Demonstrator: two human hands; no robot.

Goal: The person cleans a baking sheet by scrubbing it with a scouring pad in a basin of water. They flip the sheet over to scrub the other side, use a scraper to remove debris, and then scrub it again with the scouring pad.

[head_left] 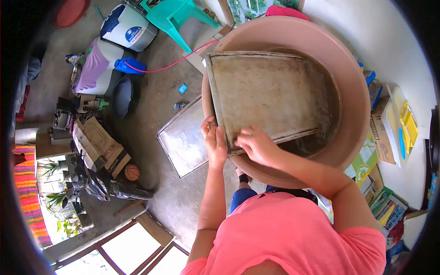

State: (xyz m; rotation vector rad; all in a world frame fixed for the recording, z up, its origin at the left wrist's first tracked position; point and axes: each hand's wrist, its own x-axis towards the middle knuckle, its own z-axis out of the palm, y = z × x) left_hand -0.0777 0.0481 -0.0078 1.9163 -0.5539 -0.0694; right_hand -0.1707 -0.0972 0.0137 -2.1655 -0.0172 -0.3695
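A large rectangular metal tray (pixel 266 96) with a raised rim and brown stains leans in a wide brown basin (pixel 353 91). Its far right end dips into murky water. My left hand (pixel 215 143) grips the tray's near left edge by the corner, beside the basin's rim. Close to that same corner, my right hand (pixel 257 145) presses on the tray with its fingers curled. Whatever may be under those fingers is hidden. Another, shinier metal tray (pixel 185 140) lies on the floor, left of the basin and partly behind it.
A pink hose (pixel 183 58) runs from a blue jug (pixel 130 65) to the basin. A green plastic chair (pixel 172 18) stands beyond. To the left are a black basin (pixel 123 97), a cardboard box (pixel 104 143) and a basketball (pixel 132 172). Boxes and containers line the right wall.
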